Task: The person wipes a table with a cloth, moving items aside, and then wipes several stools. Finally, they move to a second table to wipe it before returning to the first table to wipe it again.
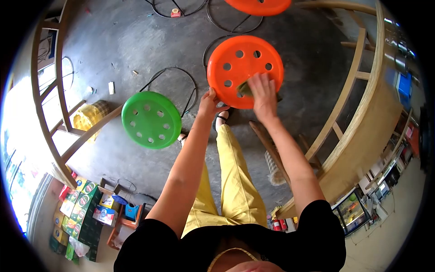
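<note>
An orange round stool (247, 68) with holes in its seat stands in front of me. My left hand (210, 102) grips the near left rim of that seat, thumb and fingers closed on the edge. Flat over the right part of the seat, my right hand (263, 96) presses a dark olive cloth (245, 89); its fingers are slightly blurred. Part of the cloth is hidden under the palm. A green round stool (152, 120) stands to the left, apart from both hands.
Another orange stool (260, 6) is at the top edge. Wooden furniture frames (59, 86) stand left, and a wooden counter (362, 140) curves along the right. Stacked green boxes (86, 206) sit lower left. Small litter (111, 88) lies on the grey floor.
</note>
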A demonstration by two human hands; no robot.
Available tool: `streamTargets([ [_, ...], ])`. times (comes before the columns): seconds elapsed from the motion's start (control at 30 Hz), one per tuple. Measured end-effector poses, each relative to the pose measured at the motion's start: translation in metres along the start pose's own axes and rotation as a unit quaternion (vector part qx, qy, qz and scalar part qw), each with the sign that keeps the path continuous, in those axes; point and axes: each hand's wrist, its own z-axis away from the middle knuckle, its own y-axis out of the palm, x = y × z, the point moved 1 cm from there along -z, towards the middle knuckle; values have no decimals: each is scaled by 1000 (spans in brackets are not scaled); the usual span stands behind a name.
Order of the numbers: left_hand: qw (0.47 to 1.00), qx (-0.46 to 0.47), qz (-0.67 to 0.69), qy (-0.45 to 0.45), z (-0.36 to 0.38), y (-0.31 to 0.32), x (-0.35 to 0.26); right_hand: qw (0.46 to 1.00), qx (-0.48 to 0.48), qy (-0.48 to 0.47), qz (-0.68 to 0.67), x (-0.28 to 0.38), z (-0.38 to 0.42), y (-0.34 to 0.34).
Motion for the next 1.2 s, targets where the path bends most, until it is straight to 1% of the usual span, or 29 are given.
streamTargets([
  [0.03,1000,-5,-6,10,0,-1,3,996,-31,79,15,-12,-15,-9],
  [0.07,1000,-9,-12,19,0,-1,7,980,-103,173,-1,-19,-37,-11],
  [0.1,999,-23,-13,21,5,4,4,957,-134,256,27,-22,-63,-4],
  [0.13,999,-24,-13,22,6,6,2,946,-136,291,41,-9,-91,-7],
  [0.2,999,-45,-11,26,5,7,-2,979,-126,161,10,34,-111,-5],
  [0.27,999,-43,-17,20,1,-7,7,994,-75,36,-67,76,-82,0],
  [0.3,999,-34,-15,21,-3,-9,5,992,-35,9,-124,84,-59,5],
  [0.4,999,-47,-21,0,2,-4,0,992,43,-72,-90,54,7,4],
  [0.47,1000,-16,-25,3,-7,-8,1,998,57,11,0,20,23,-7],
  [0.5,999,-33,-36,15,-6,-6,-1,994,6,101,34,9,23,-13],
  [0.53,997,-52,-47,27,-6,-8,-1,982,-94,164,-28,-5,22,-12],
  [0.57,997,-47,-50,39,-8,-9,-2,958,-113,217,-151,-12,16,-3],
  [0.6,997,-45,-53,38,-8,-12,0,916,-132,266,-270,-17,10,4],
  [0.63,992,-52,-81,87,-9,-13,0,915,-136,268,-269,-21,2,12],
  [0.7,975,-72,-107,180,-10,-12,-2,789,-193,413,-411,-24,-2,29],
  [0.73,975,-72,-110,179,-8,-9,0,787,-194,416,-412,-28,5,31],
  [0.8,971,-53,-167,164,-4,-2,2,766,-138,423,-464,-45,23,32],
  [0.83,967,-48,-208,140,-6,-1,14,772,-156,429,-443,-54,37,35],
  [0.87,971,-40,-204,118,1,12,24,770,-190,415,-445,-67,55,42],
  [0.9,976,-23,-192,104,6,27,36,722,-168,508,-439,-65,64,19],
  [0.93,971,-24,-231,54,-11,17,61,728,-196,497,-430,-72,81,14],
  [0.97,977,2,-203,66,-6,30,82,721,-213,504,-427,-82,100,18],
  [1.0,976,28,-200,80,-24,19,120,678,-203,558,-433,-89,116,16],
  [1.03,971,-13,-237,17,-22,27,134,707,-222,562,-367,-102,136,36],
  [1.07,997,-25,-12,-74,-26,20,153,707,-227,559,-369,-98,135,28],
  [1.1,962,-47,-270,-1,-16,40,152,694,-184,629,-300,-93,136,16],
  [1.13,855,55,-510,76,-66,-11,204,671,-136,692,-229,-85,136,7],
  [1.17,854,54,-511,80,-67,-10,200,671,-138,691,-232,-77,133,5],
  [1.2,840,22,-538,74,-62,-5,188,692,-145,683,-186,-70,128,2],
])
